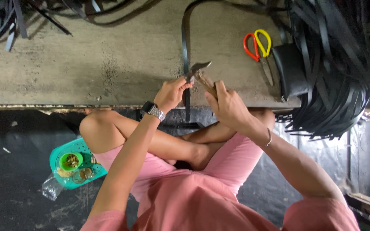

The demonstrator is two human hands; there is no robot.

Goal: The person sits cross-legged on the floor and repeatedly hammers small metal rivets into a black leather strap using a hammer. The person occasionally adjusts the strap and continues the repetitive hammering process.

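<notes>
We note a worn grey bench above dark flooring. Our right hand grips a hammer; our left hand pinches the black strap at the near edge.

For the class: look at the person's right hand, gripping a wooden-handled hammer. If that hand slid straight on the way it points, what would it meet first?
The right hand points up-left along the wooden-handled hammer. It would probably first meet the narrow black strap on the grey work board, pinched by the left hand. Depth is uncertain.

Workshop: worn bench, strap heaps, scissors.
</notes>
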